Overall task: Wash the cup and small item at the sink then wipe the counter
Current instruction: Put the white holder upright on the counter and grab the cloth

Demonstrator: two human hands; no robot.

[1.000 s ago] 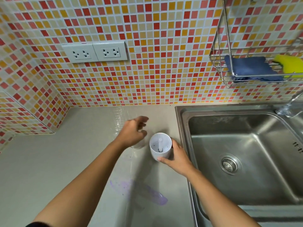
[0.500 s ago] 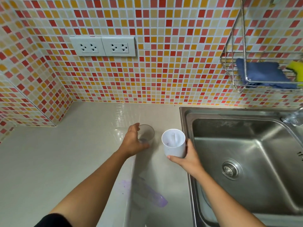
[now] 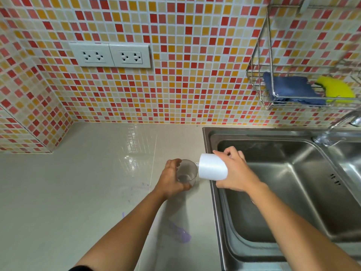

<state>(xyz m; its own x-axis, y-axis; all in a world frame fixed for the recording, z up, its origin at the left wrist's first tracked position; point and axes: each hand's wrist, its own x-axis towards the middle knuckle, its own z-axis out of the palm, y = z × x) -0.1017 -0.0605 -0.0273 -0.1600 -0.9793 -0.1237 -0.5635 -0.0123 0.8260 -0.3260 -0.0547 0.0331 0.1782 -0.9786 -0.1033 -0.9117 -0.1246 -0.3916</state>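
Note:
My right hand grips a white plastic cup and holds it tipped on its side, mouth pointing left, just over the sink's left rim. Its mouth nearly touches a small clear glass that stands upright on the counter. My left hand is wrapped around that glass from the left. A little dark liquid shows at the glass bottom. Purple stains mark the counter near the front.
A steel double sink fills the right side, with its tap at the back right. A wire rack on the tiled wall holds a blue cloth and a yellow sponge. Two sockets sit on the wall.
My right hand lifted the white cup and tipped it sideways toward the glass. My left hand closed around the glass. The view shifted left and down.

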